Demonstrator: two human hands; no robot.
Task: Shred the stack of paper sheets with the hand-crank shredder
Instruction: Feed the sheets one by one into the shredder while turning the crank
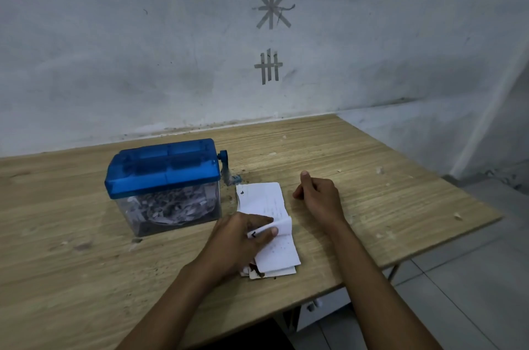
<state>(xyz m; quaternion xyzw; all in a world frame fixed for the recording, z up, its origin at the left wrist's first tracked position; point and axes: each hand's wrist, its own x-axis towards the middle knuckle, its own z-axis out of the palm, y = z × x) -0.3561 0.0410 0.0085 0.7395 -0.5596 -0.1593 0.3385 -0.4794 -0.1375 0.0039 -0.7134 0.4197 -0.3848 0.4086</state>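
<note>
A hand-crank shredder (164,186) with a blue lid and a clear bin full of paper shreds stands on the wooden table (86,278). Its blue crank (226,168) hangs down on its right side. Just right of it lies a stack of white paper sheets (269,203). My left hand (240,241) pinches the top sheet between thumb and fingers and has its near part curled up off the stack. My right hand (315,195) rests on the table right of the stack, fingers loosely curled, holding nothing.
Small paper scraps and dust lie scattered over the table. A grey wall with tape marks rises right behind the table's far edge. The table's right edge (429,252) drops off to a tiled floor.
</note>
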